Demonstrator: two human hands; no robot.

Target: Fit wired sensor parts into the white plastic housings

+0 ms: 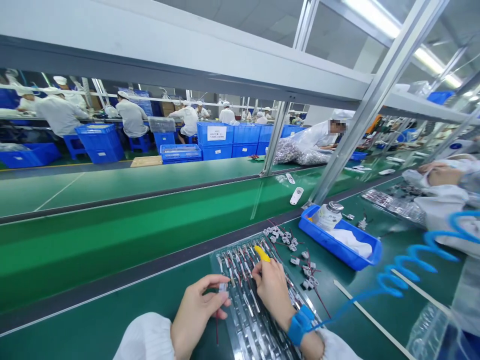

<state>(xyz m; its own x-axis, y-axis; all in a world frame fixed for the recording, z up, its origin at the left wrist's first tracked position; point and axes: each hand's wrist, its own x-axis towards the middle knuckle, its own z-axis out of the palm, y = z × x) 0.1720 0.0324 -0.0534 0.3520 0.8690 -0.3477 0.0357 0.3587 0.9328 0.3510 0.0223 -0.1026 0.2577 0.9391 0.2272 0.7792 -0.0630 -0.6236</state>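
My left hand pinches a small white connector with thin red wires hanging from it, at the left edge of a clear plastic tray that holds rows of wired parts. My right hand rests over the tray's middle, fingers closed on a small yellow-handled tool that points away from me. A blue wrist strap circles my right wrist, and a blue coiled cord runs from it to the right. Loose white connectors with red wires lie beyond the tray.
A blue bin with a metal-capped bottle and white cloth stands to the right. A green conveyor belt runs across with two white remotes on it. Another person's sleeves are at right. Several people in white sit beyond, by blue crates.
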